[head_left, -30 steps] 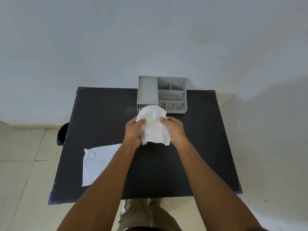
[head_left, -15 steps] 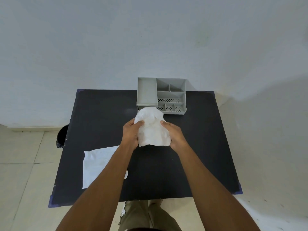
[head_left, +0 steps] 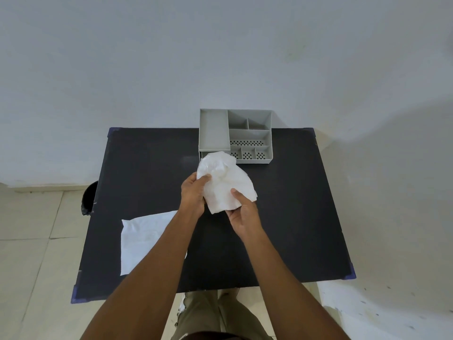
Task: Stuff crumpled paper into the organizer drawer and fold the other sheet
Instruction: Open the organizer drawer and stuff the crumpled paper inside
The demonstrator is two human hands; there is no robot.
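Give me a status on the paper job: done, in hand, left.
Done: nothing finished yet. In hand: the left hand and right hand both hold the partly crumpled paper above the table, just in front of the grey organizer. Left: pushing it into the drawer, which the paper hides, and folding the flat sheet lying near the left edge.

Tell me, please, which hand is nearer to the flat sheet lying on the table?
Left. The left hand grips the crumpled paper just above and right of the flat sheet; the right hand holds the paper's other side, farther right.
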